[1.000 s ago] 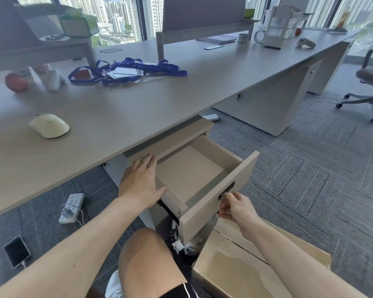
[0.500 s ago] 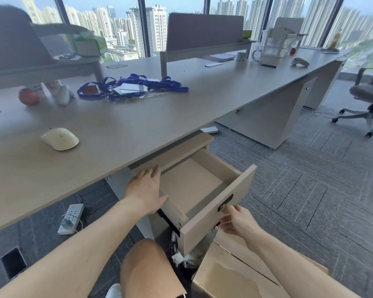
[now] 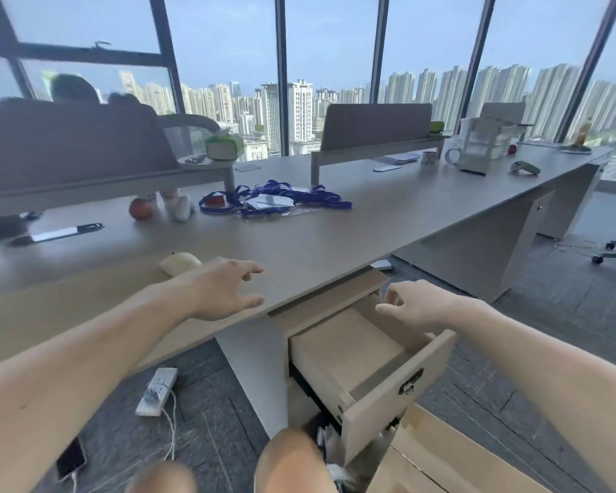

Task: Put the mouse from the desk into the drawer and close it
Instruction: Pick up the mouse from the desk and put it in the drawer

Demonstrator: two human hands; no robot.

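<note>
A long grey-brown table [image 3: 388,222] runs across the view in front of tall windows. Under its near edge a light wooden drawer [image 3: 388,393] stands pulled out, its inside bare, its front panel with a small metal lock facing the person. A brown cardboard box [image 3: 441,453] sits on the floor just beside the drawer front.

The left hand [image 3: 224,290] hangs over the near edge of the table, fingers apart and holding nothing. The right hand [image 3: 411,307] hovers above the back of the open drawer, fingers loosely spread, also holding nothing.

The cream mouse [image 3: 180,263] lies on the table just behind the left forearm, partly hidden by it. Its long axis runs roughly left to right; which end is the front I cannot tell.

Further back on the table lie a tangle of blue straps [image 3: 274,199] with white cards and a red apple [image 3: 141,209]. On the carpet below lies a white power strip [image 3: 157,391].
</note>
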